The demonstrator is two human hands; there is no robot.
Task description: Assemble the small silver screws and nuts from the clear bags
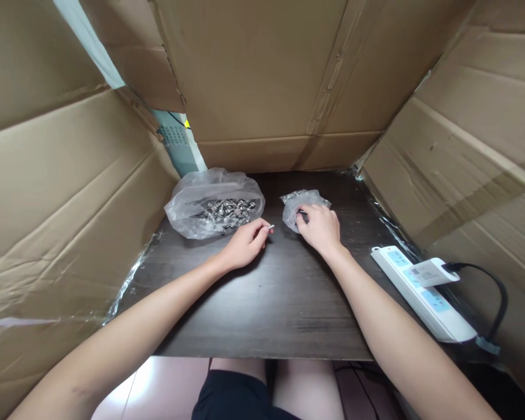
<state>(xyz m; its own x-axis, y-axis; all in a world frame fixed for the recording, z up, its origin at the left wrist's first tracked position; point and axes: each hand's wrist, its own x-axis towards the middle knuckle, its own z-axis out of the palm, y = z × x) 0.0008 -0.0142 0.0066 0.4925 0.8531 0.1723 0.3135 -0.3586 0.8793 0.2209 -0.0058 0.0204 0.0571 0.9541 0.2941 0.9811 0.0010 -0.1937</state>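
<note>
My left hand [248,242] is closed in a pinch on a small metal screw [270,227], whose end pokes out past the fingertips. Behind that hand lies a large clear plastic bag [188,201], its mouth open, with a heap of small metal screws [231,212] inside. My right hand [318,226] reaches into the mouth of a smaller plastic bag [291,213], fingers bent and pressed together. What those fingers hold, if anything, is hidden by the hand and the bag.
Both bags rest on a dark wooden table [262,309]. Cardboard walls [262,76] enclose it at the back and both sides. A white power strip [424,297] with a plugged-in white adapter [431,272] and black cable [503,291] lies along the right side.
</note>
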